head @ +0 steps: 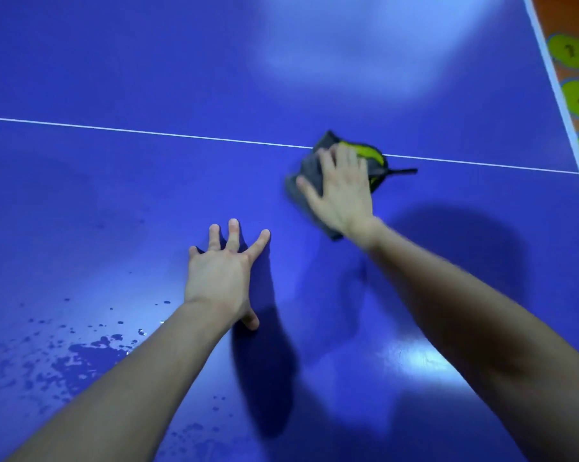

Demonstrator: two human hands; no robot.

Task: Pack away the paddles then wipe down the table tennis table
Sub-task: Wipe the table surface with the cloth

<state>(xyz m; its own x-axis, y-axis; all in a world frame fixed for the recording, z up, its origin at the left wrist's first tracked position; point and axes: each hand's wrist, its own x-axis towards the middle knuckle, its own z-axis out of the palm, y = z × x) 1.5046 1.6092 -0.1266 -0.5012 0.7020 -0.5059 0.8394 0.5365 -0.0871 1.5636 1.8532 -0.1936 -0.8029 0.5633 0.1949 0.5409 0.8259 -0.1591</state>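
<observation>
**Bench** [114, 195]: blue table tennis top with a white line [148, 132] crossing it from left to right and a white edge stripe [548, 61] at far right.

**Cloth** [309, 171]: grey with a yellow-green patch, bunched. It lies on the bench right of centre, across the white line. Its long axis runs away from the person, roughly in line with the forearm above it. A thin black tab [403, 171] sticks out of its right side and points right, just below the line. The edges are motion-blurred.

**Right hand** [343, 191]: palm down on the cloth, fingers straight and spread, pressing it flat rather than gripping it.

**Left hand** [219, 275]: released and holding nothing. It lies flat on the bare bench near centre with fingers splayed, well apart from the cloth.

**Droplets** [91, 351]: wet spatter on the bench at lower left, beside the left forearm.

**Floor** [568, 11]: orange, beyond the right edge, carrying green numbered discs [569, 51].
</observation>
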